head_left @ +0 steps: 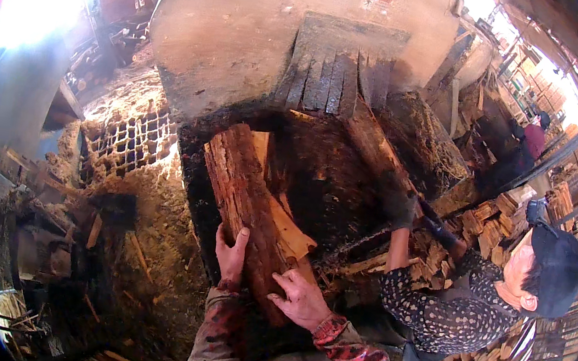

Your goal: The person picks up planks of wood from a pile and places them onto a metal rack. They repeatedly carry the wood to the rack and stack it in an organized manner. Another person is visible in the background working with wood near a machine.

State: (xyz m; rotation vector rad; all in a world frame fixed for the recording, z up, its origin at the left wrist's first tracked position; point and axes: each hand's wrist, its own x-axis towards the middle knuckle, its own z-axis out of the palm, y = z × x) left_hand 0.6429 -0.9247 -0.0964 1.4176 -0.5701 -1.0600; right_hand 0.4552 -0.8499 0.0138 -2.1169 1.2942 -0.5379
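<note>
A long bark-covered wood slab [239, 196] lies lengthwise before me, its far end tilted left on a dark feed bed [325, 177]. My left hand [231, 256] grips its left edge, thumb on top and fingers partly hidden behind. My right hand [300, 299] clasps the near right side, fingers bent over the edge. Beside the slab, and partly beneath it, is a pale split wood piece [289, 232] with bare yellow faces. Farther off, a curtain of dark flaps [329, 82] hangs over the opening of a large pale machine [242, 25].
At right a person in a dark cap [555, 271] and spotted sleeves holds another wood slab [375, 140] with gloved hands, its end at the flaps. Stacked split wood [490, 228] lies behind them. A sawdust-covered metal grid [133, 141] is at left. Another person [533, 137] stands farther back.
</note>
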